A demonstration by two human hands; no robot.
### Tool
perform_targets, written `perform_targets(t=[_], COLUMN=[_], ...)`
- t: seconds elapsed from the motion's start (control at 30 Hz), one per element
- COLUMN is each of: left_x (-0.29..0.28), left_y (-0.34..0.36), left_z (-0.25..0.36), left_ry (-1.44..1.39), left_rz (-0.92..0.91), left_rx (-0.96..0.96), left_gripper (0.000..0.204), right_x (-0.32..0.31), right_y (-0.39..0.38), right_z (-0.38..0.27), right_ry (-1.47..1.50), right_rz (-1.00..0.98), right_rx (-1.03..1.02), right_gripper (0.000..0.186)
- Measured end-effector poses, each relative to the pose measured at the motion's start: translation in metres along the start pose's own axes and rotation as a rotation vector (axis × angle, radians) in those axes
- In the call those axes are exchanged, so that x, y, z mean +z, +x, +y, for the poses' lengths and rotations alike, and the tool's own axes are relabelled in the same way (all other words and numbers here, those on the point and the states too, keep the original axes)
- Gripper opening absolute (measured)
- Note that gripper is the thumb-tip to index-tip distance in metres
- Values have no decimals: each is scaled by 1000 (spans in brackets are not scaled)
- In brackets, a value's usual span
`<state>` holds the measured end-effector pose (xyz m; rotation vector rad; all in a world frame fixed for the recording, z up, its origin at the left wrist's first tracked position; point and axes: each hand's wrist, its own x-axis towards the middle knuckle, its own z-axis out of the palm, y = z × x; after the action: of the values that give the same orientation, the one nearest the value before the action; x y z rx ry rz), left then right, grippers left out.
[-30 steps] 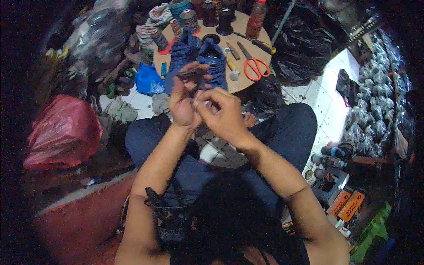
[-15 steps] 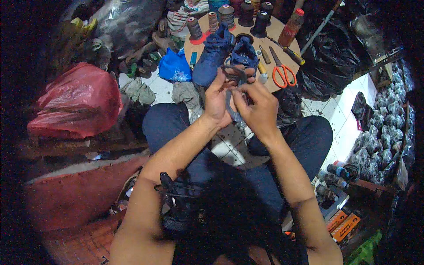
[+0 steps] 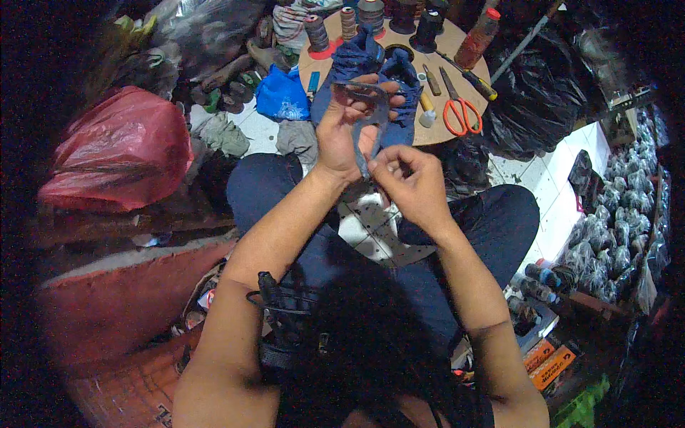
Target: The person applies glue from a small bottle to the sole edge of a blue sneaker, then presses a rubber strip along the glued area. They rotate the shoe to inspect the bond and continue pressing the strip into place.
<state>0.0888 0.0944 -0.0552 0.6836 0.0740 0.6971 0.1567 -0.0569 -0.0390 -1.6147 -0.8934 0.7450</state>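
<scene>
My left grip (image 3: 347, 128) pinches the top of a grey strap (image 3: 365, 127) held up above my lap, my right grip (image 3: 407, 178) nips its lower end, and a slack pinch could drop it among the clutter by the worktop (image 3: 428, 135).

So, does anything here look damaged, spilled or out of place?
Nothing stands out. The left hand and right hand both grip a grey strap piece; the orange-handled scissors lie flat on the round wooden board.
</scene>
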Motion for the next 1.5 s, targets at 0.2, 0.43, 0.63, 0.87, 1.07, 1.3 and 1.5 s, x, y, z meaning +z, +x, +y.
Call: perform_targets(t=[0.2, 0.43, 0.63, 0.87, 1.07, 1.3, 1.5], left_x=[-11, -3, 2, 12, 12, 7, 13], left_y=[8, 3, -14, -15, -19, -17, -12], left_z=[12, -2, -22, -14, -18, -18, -16], left_ry=[-164, -100, -36, 191, 278, 202, 230], left_rz=[103, 171, 175, 301, 402, 429, 474], left_rx=[-38, -328, -544, -533, -489, -507, -466], left_gripper=[53, 47, 39, 41, 38, 31, 38], right_x=[-21, -29, -17, -9, -4, -1, -4], right_y=[6, 21, 38, 39, 39, 36, 34], right_z=[1, 11, 19, 28, 31, 40, 39], right_ry=[103, -234, -503, -663, -666, -715, -772], right_rz=[-62, 282, 337, 369, 398, 410, 343], right_rx=[-89, -344, -517, -592, -617, -589, -581], right_gripper=[15, 14, 16, 19, 16, 19, 18])
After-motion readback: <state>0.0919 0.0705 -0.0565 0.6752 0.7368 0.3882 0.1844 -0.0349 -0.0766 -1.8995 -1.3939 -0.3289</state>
